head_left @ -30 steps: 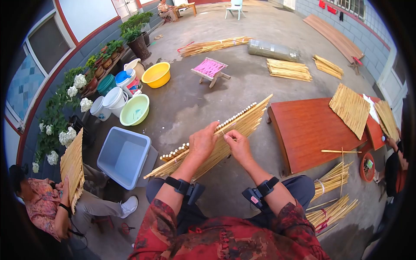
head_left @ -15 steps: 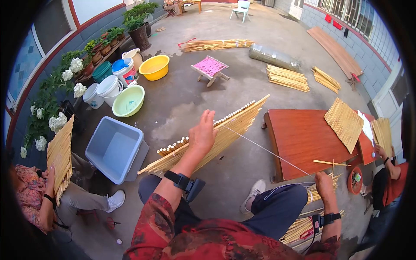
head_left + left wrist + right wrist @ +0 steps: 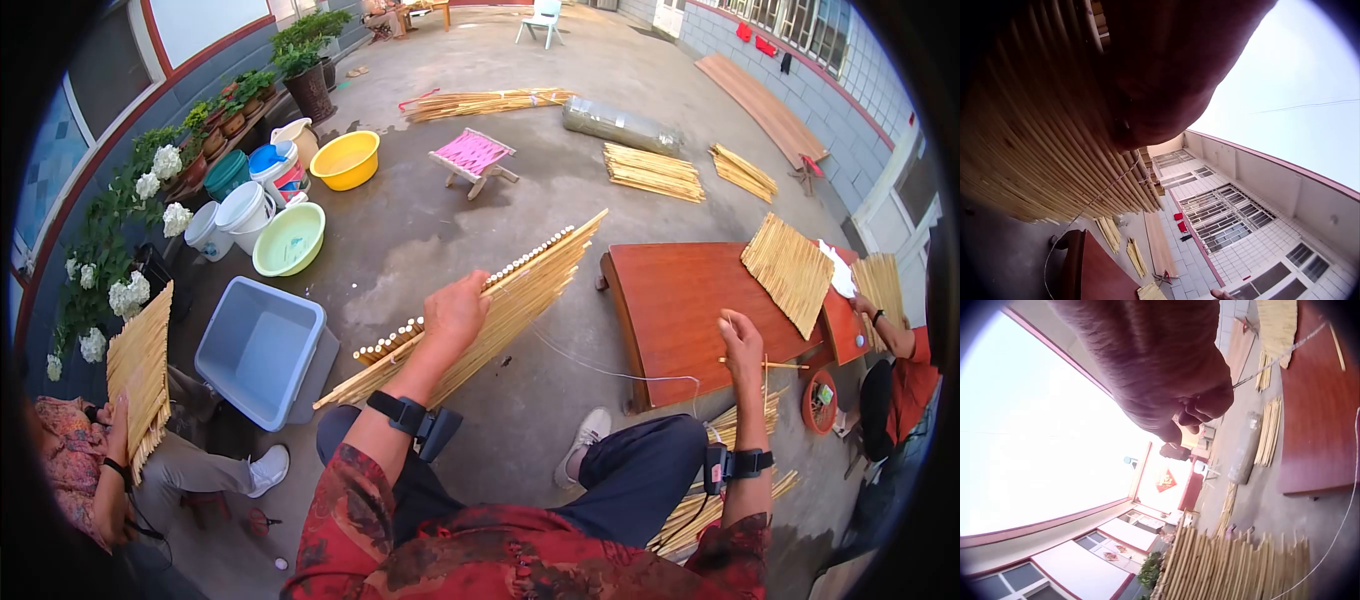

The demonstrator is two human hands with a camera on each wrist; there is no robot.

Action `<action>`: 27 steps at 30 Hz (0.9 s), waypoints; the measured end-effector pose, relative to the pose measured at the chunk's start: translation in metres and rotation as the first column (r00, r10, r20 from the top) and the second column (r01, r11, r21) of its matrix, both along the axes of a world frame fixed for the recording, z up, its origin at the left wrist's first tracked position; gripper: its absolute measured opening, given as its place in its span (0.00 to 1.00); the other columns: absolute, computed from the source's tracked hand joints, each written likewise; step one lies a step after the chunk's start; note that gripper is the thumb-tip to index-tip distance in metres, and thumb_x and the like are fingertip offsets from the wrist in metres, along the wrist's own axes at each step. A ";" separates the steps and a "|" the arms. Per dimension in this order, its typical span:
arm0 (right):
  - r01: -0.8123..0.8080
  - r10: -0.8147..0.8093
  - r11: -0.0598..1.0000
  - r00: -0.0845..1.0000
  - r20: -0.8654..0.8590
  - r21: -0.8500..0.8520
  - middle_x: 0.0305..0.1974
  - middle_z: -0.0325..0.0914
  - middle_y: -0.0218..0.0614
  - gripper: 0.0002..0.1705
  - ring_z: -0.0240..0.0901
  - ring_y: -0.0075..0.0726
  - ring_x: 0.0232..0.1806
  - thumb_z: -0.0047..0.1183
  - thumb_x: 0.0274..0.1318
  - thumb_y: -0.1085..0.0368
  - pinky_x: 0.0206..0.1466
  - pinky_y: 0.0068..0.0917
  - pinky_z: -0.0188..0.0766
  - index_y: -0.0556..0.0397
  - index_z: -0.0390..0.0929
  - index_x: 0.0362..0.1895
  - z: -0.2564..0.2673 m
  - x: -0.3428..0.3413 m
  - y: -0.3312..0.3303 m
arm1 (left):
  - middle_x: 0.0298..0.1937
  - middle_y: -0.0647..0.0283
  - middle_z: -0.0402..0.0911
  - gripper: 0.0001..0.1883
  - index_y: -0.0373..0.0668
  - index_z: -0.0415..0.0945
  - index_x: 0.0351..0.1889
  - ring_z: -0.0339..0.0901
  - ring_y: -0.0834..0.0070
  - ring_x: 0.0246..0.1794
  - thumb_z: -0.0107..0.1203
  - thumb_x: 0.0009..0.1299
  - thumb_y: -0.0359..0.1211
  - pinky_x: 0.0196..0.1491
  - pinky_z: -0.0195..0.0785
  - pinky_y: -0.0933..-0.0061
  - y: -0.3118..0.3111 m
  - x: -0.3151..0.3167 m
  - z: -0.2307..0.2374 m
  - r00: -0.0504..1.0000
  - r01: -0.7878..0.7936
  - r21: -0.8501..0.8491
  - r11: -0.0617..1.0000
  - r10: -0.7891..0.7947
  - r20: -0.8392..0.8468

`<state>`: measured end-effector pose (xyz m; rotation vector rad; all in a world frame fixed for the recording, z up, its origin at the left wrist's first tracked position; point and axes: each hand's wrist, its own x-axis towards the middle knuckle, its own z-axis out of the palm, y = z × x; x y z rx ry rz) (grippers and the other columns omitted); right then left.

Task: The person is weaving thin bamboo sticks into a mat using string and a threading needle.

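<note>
My left hand (image 3: 455, 312) grips the top edge of a mat of straw-coloured stalks (image 3: 520, 290), which slants across above my knees. In the left wrist view, the rows of stalks (image 3: 1054, 144) hang beneath that hand, a twisted string (image 3: 1094, 199) running down from the edge. Out to the right, my right hand (image 3: 742, 345) is raised in front of the red-brown table, fingers curled. A string (image 3: 1272, 359) comes out of its curled fingers in the right wrist view. Between mat and right side, the thin string (image 3: 600, 368) sags in a loose curve.
The red-brown table (image 3: 690, 300) at right bears another stalk mat (image 3: 790, 275). Bundles of stalks (image 3: 690, 520) lie beside my right knee. At left stand a grey-blue tub (image 3: 260, 350) and a seated person holding a mat (image 3: 140, 375). Ahead is a pink-topped stool (image 3: 473, 155).
From beside my left hand, my right hand swung out right, drawing the string straight, then rose a little; the string now hangs slack. The left hand stays at the mat's edge.
</note>
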<state>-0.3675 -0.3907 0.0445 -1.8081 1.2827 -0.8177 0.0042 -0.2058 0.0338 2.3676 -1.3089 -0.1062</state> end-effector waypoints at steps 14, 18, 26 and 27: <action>-0.490 0.152 0.789 0.739 0.656 0.369 0.19 0.67 0.20 0.07 0.58 0.16 0.17 0.58 0.57 0.63 0.20 0.16 0.56 0.53 0.79 0.35 -0.092 0.259 0.100 | 0.41 0.53 0.81 0.15 0.46 0.72 0.50 0.77 0.53 0.45 0.50 0.65 0.32 0.47 0.68 0.56 -0.011 0.010 0.010 0.985 0.175 0.093 0.980 -0.175 -0.007; -0.550 0.294 0.807 0.690 0.661 0.215 0.22 0.70 0.23 0.09 0.63 0.20 0.23 0.57 0.57 0.63 0.29 0.19 0.63 0.56 0.79 0.32 -0.094 0.259 0.099 | 0.40 0.53 0.81 0.17 0.48 0.71 0.53 0.78 0.53 0.44 0.52 0.65 0.35 0.46 0.68 0.55 -0.012 0.019 0.004 0.986 0.158 0.096 0.983 -0.162 0.034; -0.582 0.506 0.795 0.483 0.715 -0.169 0.22 0.69 0.26 0.13 0.65 0.19 0.24 0.50 0.63 0.61 0.34 0.19 0.64 0.57 0.76 0.29 -0.029 0.254 0.113 | 0.40 0.54 0.82 0.19 0.53 0.71 0.55 0.78 0.53 0.43 0.55 0.65 0.39 0.46 0.69 0.58 -0.017 0.023 0.006 0.993 0.116 0.118 0.986 -0.118 0.015; -0.781 0.512 0.624 0.408 0.756 -0.001 0.22 0.69 0.26 0.14 0.65 0.19 0.24 0.49 0.63 0.60 0.34 0.19 0.64 0.57 0.76 0.29 -0.027 0.255 0.115 | 0.37 0.55 0.82 0.18 0.54 0.72 0.54 0.79 0.54 0.40 0.55 0.66 0.42 0.43 0.69 0.58 -0.017 0.028 -0.002 0.991 0.110 0.091 0.990 -0.116 0.060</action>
